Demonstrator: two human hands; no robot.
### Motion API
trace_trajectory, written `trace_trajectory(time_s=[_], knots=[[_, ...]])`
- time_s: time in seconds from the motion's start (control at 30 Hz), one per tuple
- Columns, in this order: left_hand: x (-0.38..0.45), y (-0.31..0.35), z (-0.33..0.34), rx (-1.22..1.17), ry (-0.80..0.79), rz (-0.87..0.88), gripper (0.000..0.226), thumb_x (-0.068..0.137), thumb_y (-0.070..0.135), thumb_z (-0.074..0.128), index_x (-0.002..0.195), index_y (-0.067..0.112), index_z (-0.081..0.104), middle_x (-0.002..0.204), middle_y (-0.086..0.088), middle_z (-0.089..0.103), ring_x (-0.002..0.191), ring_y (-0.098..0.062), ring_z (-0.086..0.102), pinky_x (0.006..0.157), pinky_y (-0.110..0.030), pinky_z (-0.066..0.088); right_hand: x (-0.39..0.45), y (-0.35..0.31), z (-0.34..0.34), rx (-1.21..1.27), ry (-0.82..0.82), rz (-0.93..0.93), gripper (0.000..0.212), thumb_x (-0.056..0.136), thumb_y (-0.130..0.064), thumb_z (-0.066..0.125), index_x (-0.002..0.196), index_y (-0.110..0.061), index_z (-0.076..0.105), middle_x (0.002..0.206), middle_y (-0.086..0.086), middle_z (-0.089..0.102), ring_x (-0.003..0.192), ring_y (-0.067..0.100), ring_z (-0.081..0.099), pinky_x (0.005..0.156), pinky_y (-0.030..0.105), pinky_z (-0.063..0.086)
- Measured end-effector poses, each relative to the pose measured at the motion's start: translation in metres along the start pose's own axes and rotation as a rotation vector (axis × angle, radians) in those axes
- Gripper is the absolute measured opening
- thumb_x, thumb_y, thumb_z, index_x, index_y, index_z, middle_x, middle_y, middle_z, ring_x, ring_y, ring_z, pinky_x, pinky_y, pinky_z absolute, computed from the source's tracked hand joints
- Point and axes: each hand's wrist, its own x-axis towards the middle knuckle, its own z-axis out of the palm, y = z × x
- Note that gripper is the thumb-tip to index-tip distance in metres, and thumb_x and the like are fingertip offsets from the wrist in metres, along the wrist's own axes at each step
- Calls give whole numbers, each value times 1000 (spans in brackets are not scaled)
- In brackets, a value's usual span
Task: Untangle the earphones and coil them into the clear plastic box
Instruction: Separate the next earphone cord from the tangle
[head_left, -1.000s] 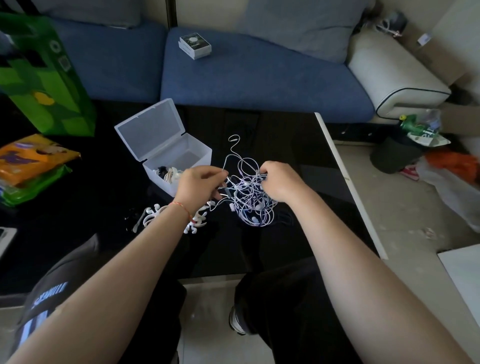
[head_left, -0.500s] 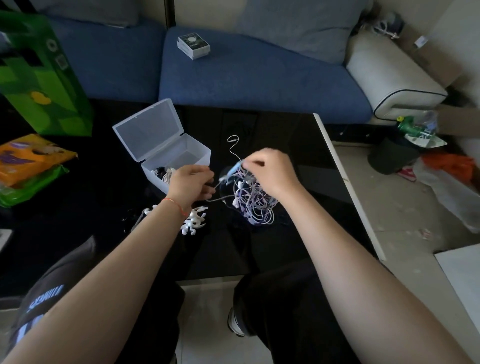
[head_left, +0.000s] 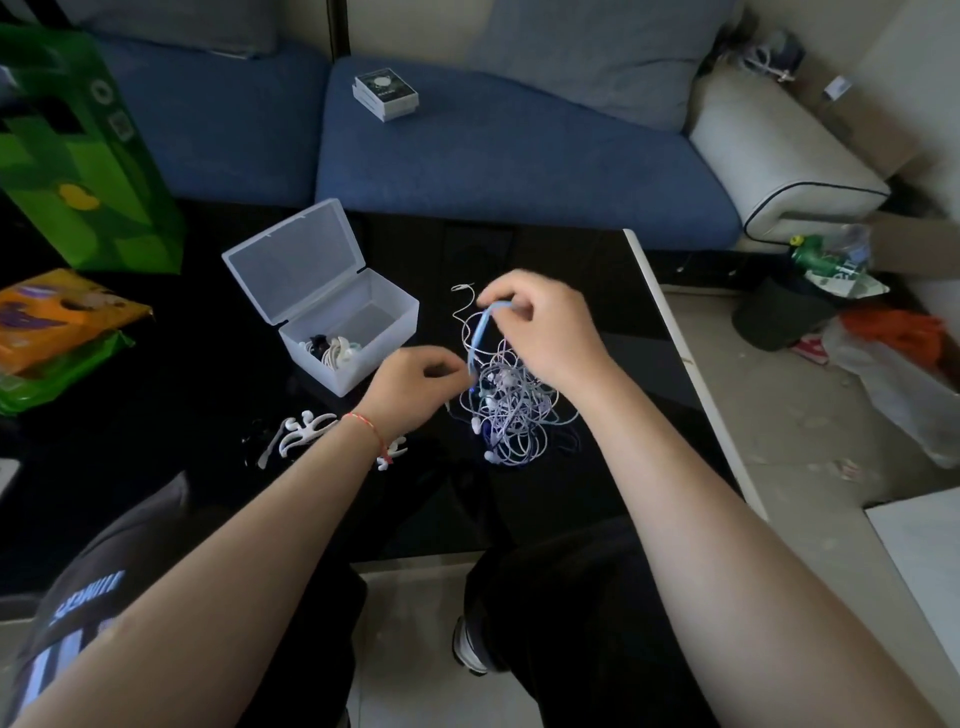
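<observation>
With the right hand (head_left: 545, 332) pinching the blue cord (head_left: 480, 332) and the left hand (head_left: 415, 379) pinching the earphones (head_left: 511, 410), draw slowly to avoid tightening knots.

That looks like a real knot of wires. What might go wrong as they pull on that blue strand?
1. The right hand lifts a light blue cord that still runs down into the tangled earphones; pulling harder could tighten the knots rather than free it.
2. The left hand pinches a cord at the pile's edge; opposing pulls might strain the thin wires.
3. The open clear plastic box sits just beside the left hand, so a sudden tug could knock it.
</observation>
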Motion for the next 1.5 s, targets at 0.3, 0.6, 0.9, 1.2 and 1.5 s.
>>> trace_trajectory(time_s=[0.3,0.6,0.9,1.2,1.5], knots=[[2,13,-1,-293,-141,-12,41,83,12,71,121,24,63,108,-4,71,102,-19,67,91,-30,51,-2,5,2,-143,-254,3,17,95,-22,62,99,-21,79,85,-9,71,77,0,62,69,18,46],[9,-7,-1,-147,142,-170,18,95,31,64,90,18,77,85,-7,72,73,-10,61,72,-24,50,8,5,2,14,326,102,47,101,-44,52,82,-5,69,76,-2,54,64,7,51,61,13,38],[12,22,-5,-460,75,-113,17,99,23,59,97,20,75,98,-4,76,96,-16,69,86,-33,57,6,20,5,248,-229,587,11,98,-14,60,94,-9,69,87,11,72,62,18,70,70,33,61],[24,66,3,-510,43,2,16,97,17,60,102,10,74,107,-15,72,95,-20,68,90,-34,57,4,16,0,366,-342,578,10,95,-5,61,100,-9,68,80,9,69,53,14,62,52,25,53],[26,27,-36,-395,259,-154,23,99,25,58,85,17,74,87,-1,75,89,-18,69,82,-34,54,7,54,-29,-233,310,427,22,102,-16,53,108,-3,69,103,11,67,88,22,60,73,29,43]])
